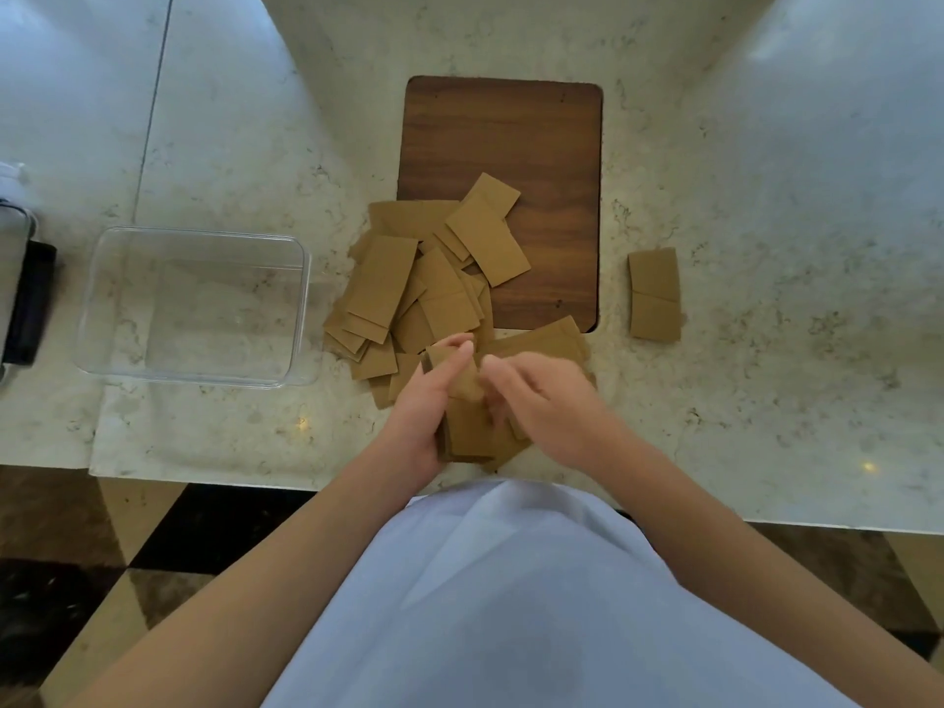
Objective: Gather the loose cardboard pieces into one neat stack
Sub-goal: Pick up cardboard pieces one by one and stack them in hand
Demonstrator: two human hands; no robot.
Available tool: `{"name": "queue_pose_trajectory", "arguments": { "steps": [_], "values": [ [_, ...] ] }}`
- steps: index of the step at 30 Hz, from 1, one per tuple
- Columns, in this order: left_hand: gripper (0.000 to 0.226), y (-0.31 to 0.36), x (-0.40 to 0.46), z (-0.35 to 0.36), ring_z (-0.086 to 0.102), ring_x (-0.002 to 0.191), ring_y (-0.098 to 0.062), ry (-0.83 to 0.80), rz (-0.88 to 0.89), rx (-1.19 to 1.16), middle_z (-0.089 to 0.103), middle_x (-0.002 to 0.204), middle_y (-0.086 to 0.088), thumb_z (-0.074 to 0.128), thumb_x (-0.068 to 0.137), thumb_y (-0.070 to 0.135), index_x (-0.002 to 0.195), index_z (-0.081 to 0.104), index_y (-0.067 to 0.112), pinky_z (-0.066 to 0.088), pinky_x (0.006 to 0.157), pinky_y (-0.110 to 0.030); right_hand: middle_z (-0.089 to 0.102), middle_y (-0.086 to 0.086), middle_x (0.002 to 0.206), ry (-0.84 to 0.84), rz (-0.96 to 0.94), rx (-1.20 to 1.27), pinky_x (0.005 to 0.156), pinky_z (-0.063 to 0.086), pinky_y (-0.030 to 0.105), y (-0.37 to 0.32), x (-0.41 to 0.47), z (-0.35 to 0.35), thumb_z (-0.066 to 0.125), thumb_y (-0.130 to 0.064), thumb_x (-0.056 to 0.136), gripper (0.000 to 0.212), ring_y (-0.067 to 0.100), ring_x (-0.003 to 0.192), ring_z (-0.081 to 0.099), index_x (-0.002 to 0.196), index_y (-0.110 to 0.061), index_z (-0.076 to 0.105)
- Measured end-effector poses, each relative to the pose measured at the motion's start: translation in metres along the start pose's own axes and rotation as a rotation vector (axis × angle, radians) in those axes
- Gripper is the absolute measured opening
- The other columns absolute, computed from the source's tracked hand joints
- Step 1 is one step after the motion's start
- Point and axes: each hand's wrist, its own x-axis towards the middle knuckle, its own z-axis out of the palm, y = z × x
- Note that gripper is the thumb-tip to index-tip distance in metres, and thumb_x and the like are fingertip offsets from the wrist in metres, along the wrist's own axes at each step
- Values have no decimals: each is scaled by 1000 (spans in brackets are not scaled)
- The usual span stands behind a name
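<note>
Tan cardboard pieces (434,278) in a loose overlapping heap

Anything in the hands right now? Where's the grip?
A small stack of cardboard pieces. The left hand clasps its left edge, thumb on top; the right hand, blurred, touches its right side.

We stand at a pale marble counter (740,206) veined in grey and tan, with a straight seam (153,109) running away from us on the far left. Soft daylight glares bluish-white off its upper corners. Below the counter's near edge we see a polished floor (168,534) of dark and tan stone tiles laid on the diagonal.
</note>
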Motion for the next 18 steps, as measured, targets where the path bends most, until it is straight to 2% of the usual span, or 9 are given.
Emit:
{"name": "queue_pose_trajectory", "arguments": {
  "steps": [1,2,3,5,6,8,11,15,18],
  "values": [
    [38,1,-1,-3,71,80,-32,4,-23,-68,69,105,-20,74,93,41,126,64,24,61,70,-44,67,-8,85,66,2,-53,68,50,20,13,2,-6,47,-44,101,31,5,79,62,94,-23,68],
    [43,1,-1,-5,71,78,-32,0,-45,-127,70,101,-19,75,91,46,125,63,22,61,68,-43,66,-7,97,137,15,-175,74,49,18,28,4,-11,56,-38,99,22,6,89,62,108,-22,69],
    [46,0,0,-8,71,78,-31,-12,-53,-172,70,98,-18,74,90,50,124,62,22,61,67,-42,63,-2,111,174,57,-327,83,49,24,42,7,-15,63,-33,97,28,14,103,59,122,-20,66],
    [47,0,1,-10,72,79,-31,-32,-48,-206,70,97,-17,71,92,56,123,62,22,62,68,-41,50,6,140,124,146,-561,103,43,41,67,13,-18,73,-36,90,58,29,128,44,142,-21,52],
    [48,1,2,-11,72,80,-31,-35,-43,-205,70,97,-17,69,92,57,124,62,22,62,68,-42,40,6,152,72,145,-640,109,37,48,74,17,-17,76,-38,87,70,32,137,34,149,-25,45],
    [48,3,2,-11,72,80,-31,-32,-36,-187,69,97,-17,69,93,57,125,62,22,62,69,-42,27,4,161,-34,78,-764,112,30,56,80,27,-16,78,-37,84,79,34,145,21,152,-32,37],
    [49,3,2,-10,72,80,-31,-33,-29,-156,69,98,-16,71,92,55,127,61,22,62,69,-42,35,6,151,-81,45,-794,107,31,53,79,44,-12,81,-36,81,73,33,138,27,144,-31,44],
    [49,2,2,-12,71,81,-30,-24,-16,-147,68,100,-17,71,93,54,129,62,22,61,68,-41,46,5,125,-9,55,-801,95,36,46,73,57,-12,87,-41,72,59,29,116,40,114,-22,50],
    [45,5,2,-14,71,79,-30,-11,-28,-169,69,98,-17,70,94,50,128,62,21,61,66,-40,55,-2,112,-59,99,-730,92,37,44,75,56,-15,78,-41,84,39,26,110,51,109,-23,54]
  ]
}}
